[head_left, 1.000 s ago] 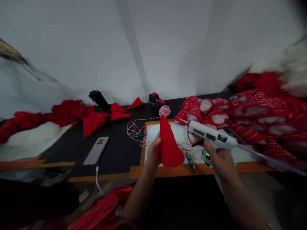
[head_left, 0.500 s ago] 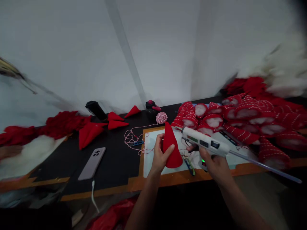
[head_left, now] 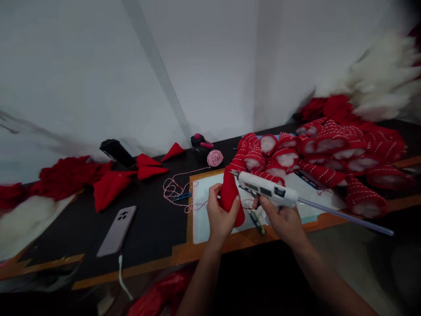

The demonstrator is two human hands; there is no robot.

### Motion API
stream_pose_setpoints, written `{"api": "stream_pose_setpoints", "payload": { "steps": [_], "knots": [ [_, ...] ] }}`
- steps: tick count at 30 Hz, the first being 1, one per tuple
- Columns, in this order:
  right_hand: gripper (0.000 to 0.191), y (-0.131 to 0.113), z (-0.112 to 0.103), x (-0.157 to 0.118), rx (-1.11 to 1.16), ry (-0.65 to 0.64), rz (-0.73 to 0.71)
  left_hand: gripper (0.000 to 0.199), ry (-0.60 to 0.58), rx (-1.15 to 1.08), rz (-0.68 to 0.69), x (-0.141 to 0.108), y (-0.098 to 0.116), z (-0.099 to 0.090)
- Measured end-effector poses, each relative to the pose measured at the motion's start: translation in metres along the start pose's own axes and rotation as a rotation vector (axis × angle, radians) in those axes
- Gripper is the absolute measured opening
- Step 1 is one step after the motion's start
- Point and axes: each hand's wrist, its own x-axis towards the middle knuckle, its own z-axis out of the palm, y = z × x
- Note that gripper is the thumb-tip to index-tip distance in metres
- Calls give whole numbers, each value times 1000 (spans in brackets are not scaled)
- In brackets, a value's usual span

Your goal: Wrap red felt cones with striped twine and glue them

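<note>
My left hand (head_left: 221, 216) is wrapped round a plain red felt cone (head_left: 229, 195), which stands point up over a pale sheet (head_left: 202, 228). In my right hand (head_left: 284, 219) is a white glue gun (head_left: 268, 188), its nozzle at the upper part of the cone; whether they touch is hard to tell. A clear glue stick (head_left: 345, 215) juts from the gun's rear. Below the gun lies a green cutter (head_left: 257, 222). Red-and-white twine runs from a ball (head_left: 215, 158) into loose loops beside a blue tool (head_left: 182, 197).
Many stuffed red cones with white stitching (head_left: 332, 145) are heaped on the right. Red felt cones (head_left: 110, 188), a phone (head_left: 117, 231) with a white cable and white stuffing (head_left: 28, 219) lie left. A black bottle (head_left: 198, 148) stands near the wall.
The glue gun has moved left, bringing its nozzle to the cone's upper part. My left hand has turned the cone slightly. The whole view has shifted a little.
</note>
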Motion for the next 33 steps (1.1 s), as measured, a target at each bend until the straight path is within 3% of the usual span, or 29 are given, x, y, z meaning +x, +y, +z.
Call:
{"api": "stream_pose_setpoints", "payload": {
  "steps": [7,11,15,17,21,24,26,29,31,33],
  "knots": [
    [39,2,1,-2,4,-5,68,42,16,121,28,-2,0,-1],
    [36,0,3,-3,45,15,94,41,21,88,32,-1,-4,-1],
    [38,6,-9,-1,97,-58,165,46,49,27,-16,0,-8,-4],
    [39,18,-25,2,176,-81,292,48,77,22,-43,0,-10,-9],
    [39,53,-70,2,290,-37,716,50,125,27,-85,3,-16,-28],
    [50,77,-98,-4,203,-11,840,50,197,28,-106,7,-26,-47],
    [52,90,-108,-8,-32,-53,778,50,259,32,-114,9,-33,-59],
    [52,103,-113,-11,-638,-78,523,48,344,26,-123,10,-40,-76],
    [51,108,-113,-10,-954,-13,337,47,388,26,-133,10,-42,-86],
    [51,108,-109,-6,-1085,163,176,47,417,27,-138,9,-43,-95]
  ]
}}
